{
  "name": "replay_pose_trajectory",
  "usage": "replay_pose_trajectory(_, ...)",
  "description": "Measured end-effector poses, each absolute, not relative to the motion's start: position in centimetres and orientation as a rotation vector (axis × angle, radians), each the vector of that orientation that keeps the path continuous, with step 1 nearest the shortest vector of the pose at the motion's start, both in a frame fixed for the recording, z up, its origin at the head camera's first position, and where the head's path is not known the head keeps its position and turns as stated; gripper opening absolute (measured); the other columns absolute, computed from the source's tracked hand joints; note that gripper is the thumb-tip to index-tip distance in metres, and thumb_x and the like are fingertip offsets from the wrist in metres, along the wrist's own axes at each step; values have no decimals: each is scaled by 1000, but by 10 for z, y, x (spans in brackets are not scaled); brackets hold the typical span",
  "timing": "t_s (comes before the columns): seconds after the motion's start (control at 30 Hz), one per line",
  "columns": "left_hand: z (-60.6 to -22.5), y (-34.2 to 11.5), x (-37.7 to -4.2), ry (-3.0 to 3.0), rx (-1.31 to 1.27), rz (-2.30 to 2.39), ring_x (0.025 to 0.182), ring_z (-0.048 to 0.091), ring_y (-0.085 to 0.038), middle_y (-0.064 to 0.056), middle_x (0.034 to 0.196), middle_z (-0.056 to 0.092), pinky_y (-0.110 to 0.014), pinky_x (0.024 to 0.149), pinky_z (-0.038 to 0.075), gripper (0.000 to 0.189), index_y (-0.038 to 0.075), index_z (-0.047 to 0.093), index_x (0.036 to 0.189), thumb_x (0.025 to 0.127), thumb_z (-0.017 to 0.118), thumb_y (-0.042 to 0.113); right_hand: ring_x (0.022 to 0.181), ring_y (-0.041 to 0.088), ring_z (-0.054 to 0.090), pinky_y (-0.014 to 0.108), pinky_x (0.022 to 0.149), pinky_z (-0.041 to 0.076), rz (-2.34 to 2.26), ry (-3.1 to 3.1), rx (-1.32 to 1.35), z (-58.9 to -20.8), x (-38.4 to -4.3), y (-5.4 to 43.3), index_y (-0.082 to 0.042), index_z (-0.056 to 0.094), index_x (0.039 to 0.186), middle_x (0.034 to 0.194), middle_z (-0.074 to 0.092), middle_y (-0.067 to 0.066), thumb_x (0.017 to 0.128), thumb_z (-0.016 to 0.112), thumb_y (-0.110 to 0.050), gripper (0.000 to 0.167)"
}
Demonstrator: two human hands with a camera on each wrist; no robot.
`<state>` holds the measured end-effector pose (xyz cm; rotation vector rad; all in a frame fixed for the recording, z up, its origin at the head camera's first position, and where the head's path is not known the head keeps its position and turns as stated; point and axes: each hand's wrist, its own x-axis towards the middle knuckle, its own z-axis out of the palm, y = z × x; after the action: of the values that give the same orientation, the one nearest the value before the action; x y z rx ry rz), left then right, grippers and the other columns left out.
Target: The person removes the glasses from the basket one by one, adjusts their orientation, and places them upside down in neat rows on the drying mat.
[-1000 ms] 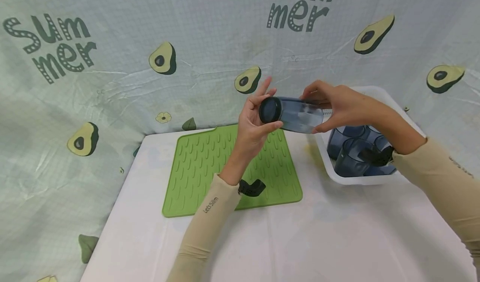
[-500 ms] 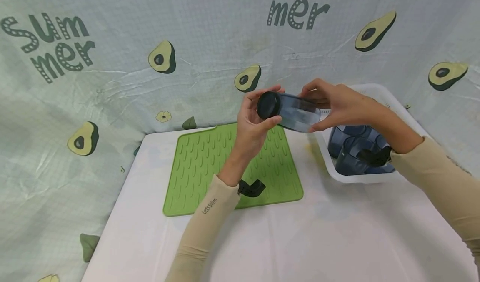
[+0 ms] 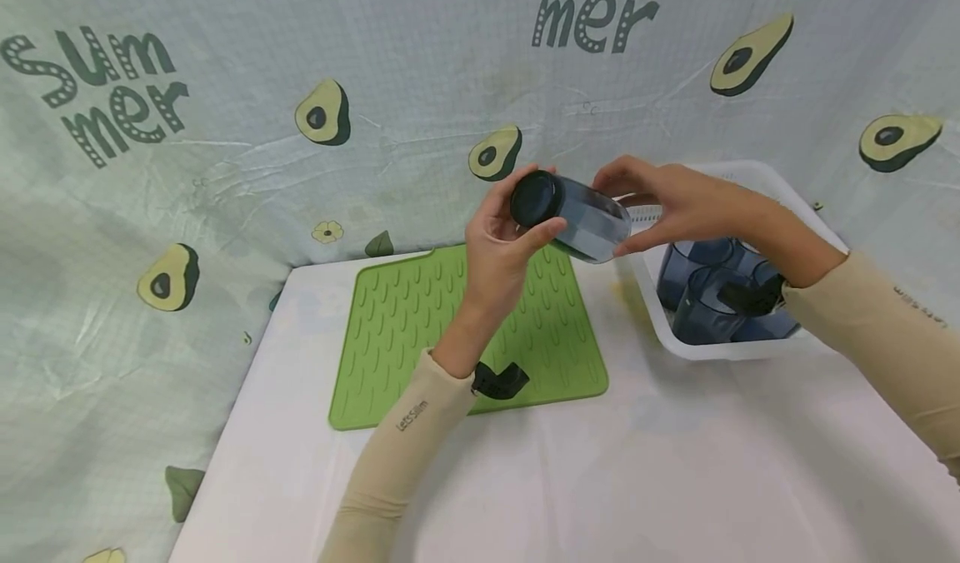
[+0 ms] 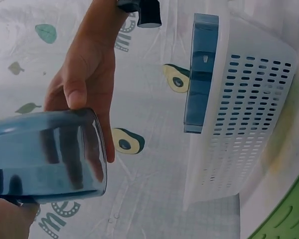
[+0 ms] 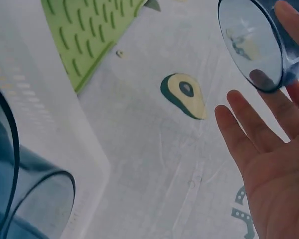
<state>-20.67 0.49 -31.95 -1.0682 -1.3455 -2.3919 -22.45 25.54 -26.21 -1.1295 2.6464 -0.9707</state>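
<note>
One glass (image 3: 589, 223) | left fingers (image 3: 501, 196) curl round base (image 3: 535, 199), partly hidden | right fingers (image 3: 626, 171) pinch rim end

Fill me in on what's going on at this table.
A person's left hand grips the dark end of a blue see-through glass, held tilted in the air, while the right hand holds it by the open rim end. More blue glasses sit in a white basket on the right. A green mat lies on the white table.
</note>
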Motion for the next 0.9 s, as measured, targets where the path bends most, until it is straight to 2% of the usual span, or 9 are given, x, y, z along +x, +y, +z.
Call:
replay_pose_trajectory(0.1, -316, 5, -203, -1347, -1016, -2403, 126, 58, -23, -16, 138, 60, -31, 104, 51, 67, -8, 46, 146, 87, 78, -4, 136, 29, 51, 45, 110, 46, -903, 2680, -1193, -259, -226, 261, -7, 43, 144, 143, 54, 10, 86, 84, -11, 71)
replay_pose_trajectory(0.2, -312, 2, -201, -1374, -989, -2374, 125, 59, -24, -22, 140, 58, -30, 102, 52, 66, -8, 47, 146, 85, 65, -23, 135, 28, 52, 45, 108, 47, -837, 2738, -1194, -254, -226, 268, -10, 45, 145, 145, 55, 9, 89, 81, -13, 67)
replay_pose_trajectory(0.3, -309, -3, -201, -1425, -1005, -2318, 127, 58, -28, -27, 141, 55, -32, 101, 54, 65, -9, 48, 144, 83, 63, -27, 132, 29, 55, 44, 107, 48, -775, 2823, -1146, -247, -224, 279, -12, 47, 145, 144, 56, 9, 91, 79, -14, 63)
replay_pose_trajectory(0.37, -307, -8, -201, -1461, -1029, -2275, 128, 57, -31, -28, 141, 54, -35, 102, 54, 64, -10, 48, 143, 82, 65, -26, 127, 30, 58, 39, 105, 50, -726, 2902, -1119, -243, -224, 288, -12, 48, 144, 142, 58, 8, 92, 78, -14, 60)
replay_pose_trajectory(0.5, -306, -17, -201, -1523, -1055, -2204, 128, 56, -33, -24, 140, 56, -40, 105, 51, 64, -11, 49, 142, 82, 67, -25, 120, 30, 62, 15, 101, 48, -645, 3020, -1092, -238, -228, 306, -15, 51, 144, 139, 60, 8, 92, 78, -16, 58)
replay_pose_trajectory(0.6, -306, -23, -201, -1576, -1051, -2161, 127, 57, -32, -22, 139, 57, -43, 107, 49, 64, -10, 50, 142, 82, 69, -23, 120, 36, 62, 27, 102, 52, -600, 3050, -1048, -237, -233, 318, -13, 53, 143, 139, 60, 11, 93, 77, -17, 55)
replay_pose_trajectory(0.67, -306, -27, -201, -1615, -1041, -2135, 126, 58, -31, -21, 139, 59, -44, 107, 49, 65, -8, 52, 142, 82, 71, -22, 120, 42, 61, 45, 99, 55, -551, 3068, -996, -237, -235, 325, -11, 53, 142, 139, 59, 14, 94, 76, -18, 54)
replay_pose_trajectory(0.73, -305, -30, -201, -1642, -1043, -2112, 126, 59, -31, -23, 138, 58, -45, 107, 49, 65, -7, 52, 142, 82, 72, -21, 120, 47, 59, 64, 92, 52, -506, 3086, -962, -238, -238, 332, -8, 55, 141, 139, 59, 16, 95, 74, -18, 51)
replay_pose_trajectory(0.9, -302, -38, -201, -1706, -1023, -2057, 124, 60, -30, -20, 137, 60, -42, 104, 51, 65, -6, 54, 140, 80, 75, -19, 119, 45, 57, 67, 91, 49, -415, 3137, -888, -242, -246, 351, -7, 57, 139, 136, 60, 19, 97, 72, -22, 47)
